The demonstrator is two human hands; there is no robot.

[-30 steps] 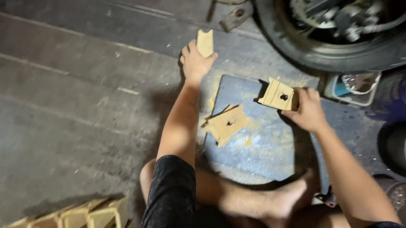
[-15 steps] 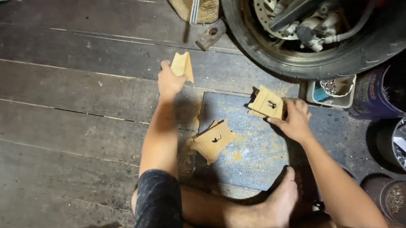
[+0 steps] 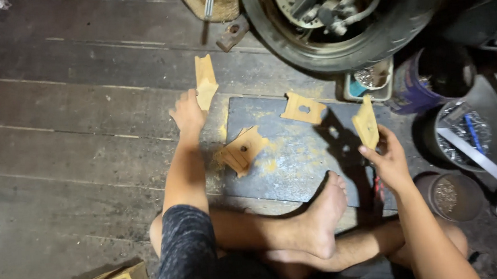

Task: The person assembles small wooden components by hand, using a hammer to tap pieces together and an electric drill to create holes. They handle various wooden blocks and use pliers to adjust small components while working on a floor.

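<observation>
Left hand (image 3: 188,111) grips 1 wood piece (image 3: 205,82) off the slab's (image 3: 296,165) left edge; right hand (image 3: 389,161) grips another (image 3: 366,122). 2 pieces (image 3: 243,150) lie on the slab, unassembled.

A rough home workshop or garage is showing here: a motorcycle wheel (image 3: 339,22) is standing on the worn plank floor (image 3: 72,167), tubs of screws (image 3: 450,193) are sitting nearby, and sawdust is lying on a metal plate (image 3: 296,165).
</observation>
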